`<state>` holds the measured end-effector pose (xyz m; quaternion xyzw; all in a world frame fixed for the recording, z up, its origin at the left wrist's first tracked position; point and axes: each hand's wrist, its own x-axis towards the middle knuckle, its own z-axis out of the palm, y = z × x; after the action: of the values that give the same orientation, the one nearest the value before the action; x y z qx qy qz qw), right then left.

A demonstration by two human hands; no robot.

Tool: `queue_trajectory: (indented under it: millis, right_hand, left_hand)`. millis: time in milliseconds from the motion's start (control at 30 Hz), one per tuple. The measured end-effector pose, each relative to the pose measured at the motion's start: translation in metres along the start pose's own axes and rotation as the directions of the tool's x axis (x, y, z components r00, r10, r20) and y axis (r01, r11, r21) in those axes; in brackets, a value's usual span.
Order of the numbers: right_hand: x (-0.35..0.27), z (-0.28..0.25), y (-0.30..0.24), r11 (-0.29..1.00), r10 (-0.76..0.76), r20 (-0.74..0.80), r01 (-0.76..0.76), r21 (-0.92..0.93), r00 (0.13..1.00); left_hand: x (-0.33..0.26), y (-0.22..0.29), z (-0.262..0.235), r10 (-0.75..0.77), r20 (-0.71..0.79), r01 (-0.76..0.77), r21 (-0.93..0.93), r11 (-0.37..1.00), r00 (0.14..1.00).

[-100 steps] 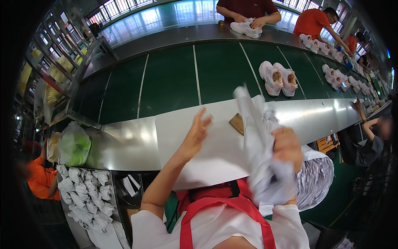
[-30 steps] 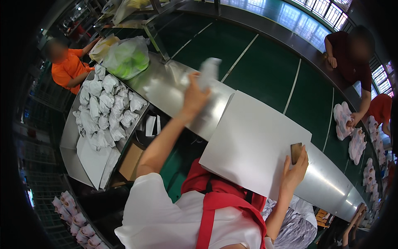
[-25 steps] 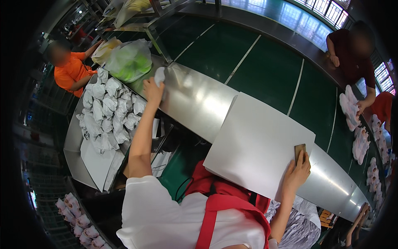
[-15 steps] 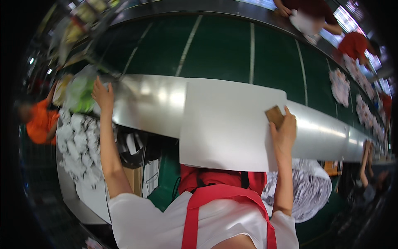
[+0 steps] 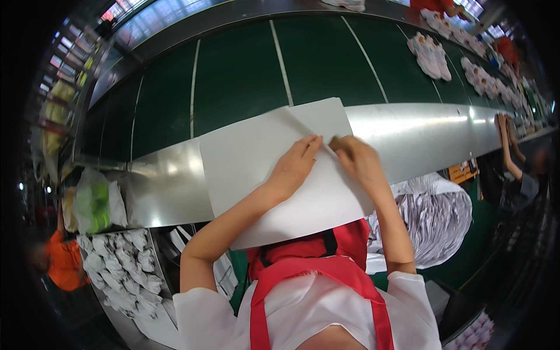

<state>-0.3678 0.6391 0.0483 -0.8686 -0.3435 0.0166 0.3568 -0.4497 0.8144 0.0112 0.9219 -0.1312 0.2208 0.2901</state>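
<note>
A large white sheet or board [image 5: 245,198] lies across the metal ledge in front of me, its near edge at my red apron. Over its upper right part, my left hand [image 5: 291,168] has its fingers pressed together. From these fingertips a pale, thin edge, perhaps paper, slants up and left; what they pinch is not clear. Close beside it, my right hand [image 5: 360,158] is closed around a small brown block [image 5: 337,143], mostly covered by the fingers. The right hand is slightly blurred.
Beyond the ledge [image 5: 414,125] runs a green conveyor belt [image 5: 233,76] with white shoes [image 5: 430,55] at right. Crumpled white paper [image 5: 119,271] fills a bin at left, beside a plastic bag [image 5: 93,201]. Stacked papers [image 5: 434,221] lie below right. Other people work at both sides.
My left hand has come from the plastic bag at the left to the white sheet. The right hand has moved inward with the brown block. The sheet now appears tilted, and my view has turned.
</note>
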Motion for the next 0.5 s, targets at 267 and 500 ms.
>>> queue_trajectory:
  millis: [267, 500]
  right_hand:
    - [-0.004, 0.004, -0.004, 0.931, 0.259, -0.024, -0.243, 0.274, 0.966]
    - [-0.019, 0.03, 0.014, 0.996, 0.05, -0.615, 0.004, 0.087, 0.787]
  left_hand:
    - [0.005, -0.003, -0.024, 0.218, 0.105, -0.237, 0.238, 0.942, 0.97]
    - [0.013, 0.003, -0.031, 0.158, 0.124, -0.159, -0.004, 0.987, 0.98]
